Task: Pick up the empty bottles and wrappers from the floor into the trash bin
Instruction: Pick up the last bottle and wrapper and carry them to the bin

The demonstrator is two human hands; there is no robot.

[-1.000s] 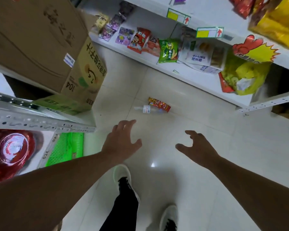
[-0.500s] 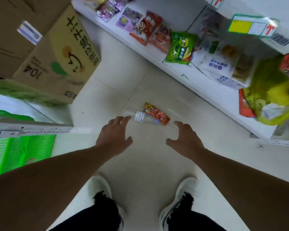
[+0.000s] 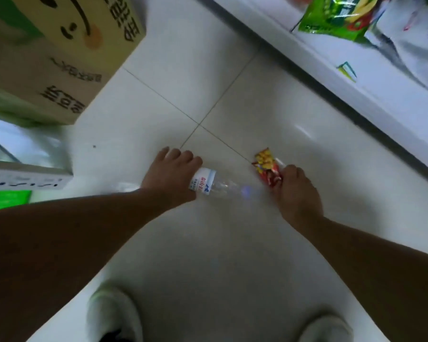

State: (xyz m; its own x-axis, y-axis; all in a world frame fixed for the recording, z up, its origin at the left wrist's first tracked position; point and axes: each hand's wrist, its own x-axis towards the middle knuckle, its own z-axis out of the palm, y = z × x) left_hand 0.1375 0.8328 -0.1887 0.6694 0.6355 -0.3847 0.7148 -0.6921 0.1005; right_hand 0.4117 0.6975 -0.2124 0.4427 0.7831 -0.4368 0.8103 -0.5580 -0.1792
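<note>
A clear plastic bottle (image 3: 209, 183) with a white and blue label lies on its side on the pale tiled floor (image 3: 220, 243). My left hand (image 3: 169, 175) is closed over the bottle's left part, covering its neck end. To the right lies a red and yellow snack wrapper (image 3: 267, 166). My right hand (image 3: 297, 191) has its fingers pinched on the wrapper's near end. No trash bin is in view.
A cardboard box (image 3: 59, 53) sits at the upper left above a white shelf edge (image 3: 22, 180). A white shelf base (image 3: 331, 70) with snack bags (image 3: 336, 16) runs along the upper right. My two white shoes (image 3: 114, 314) stand at the bottom.
I have bent down closer to the floor. Both hands moved forward from open in the air: the left closed on the bottle, the right on the wrapper.
</note>
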